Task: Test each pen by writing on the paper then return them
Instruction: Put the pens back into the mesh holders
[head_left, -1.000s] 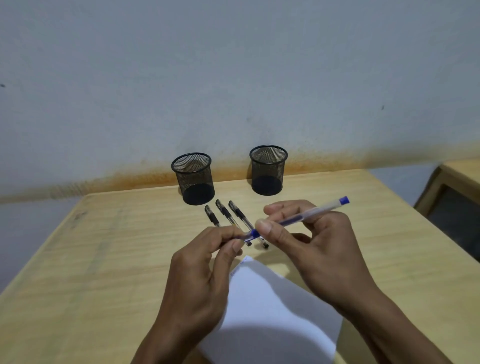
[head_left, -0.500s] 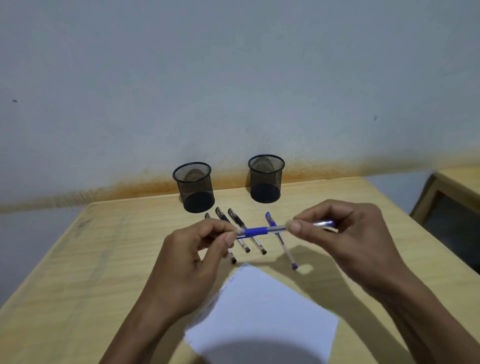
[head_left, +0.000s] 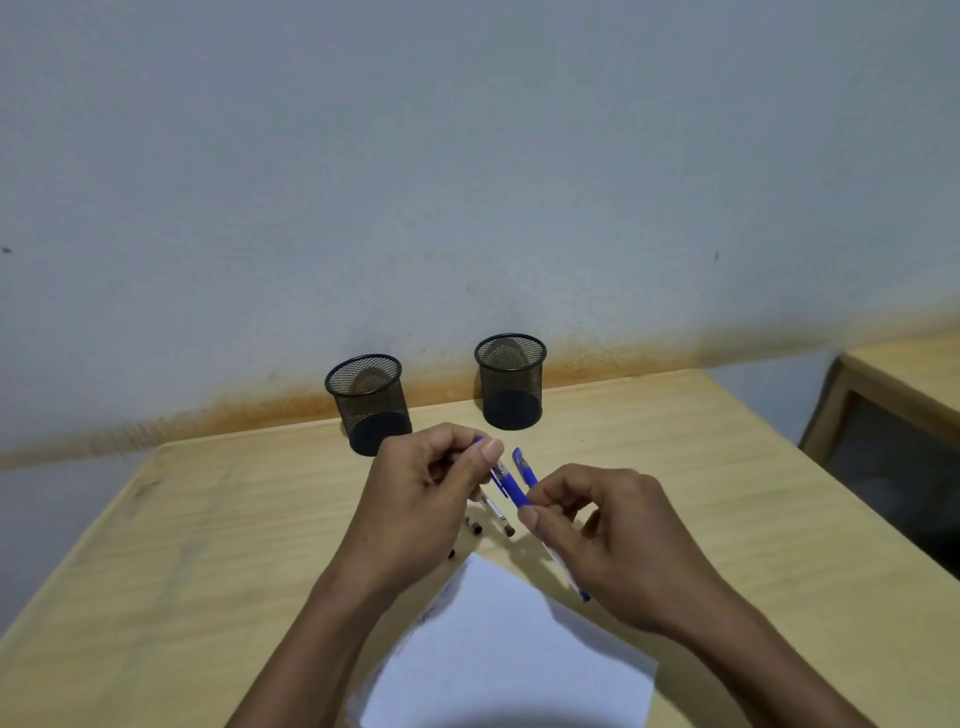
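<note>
My left hand (head_left: 423, 501) and my right hand (head_left: 615, 551) both pinch one blue pen (head_left: 506, 480) above the wooden desk (head_left: 218, 540). My left fingertips grip its far clear end and my right fingertips its near blue section; the tip is hidden. A second blue pen (head_left: 523, 466) lies on the desk and runs under my right hand. Black pens (head_left: 496, 515) lie beside it, mostly hidden by my left hand. The white paper (head_left: 511, 654) lies below my hands, with scribbles at its left edge.
Two empty black mesh pen cups stand by the wall, the left cup (head_left: 370, 402) and the right cup (head_left: 511, 382). Another desk (head_left: 914, 374) stands at the far right across a gap.
The held pen has turned from lying level between my hands to pointing away from me. My right hand has moved down and closer to my left hand.
</note>
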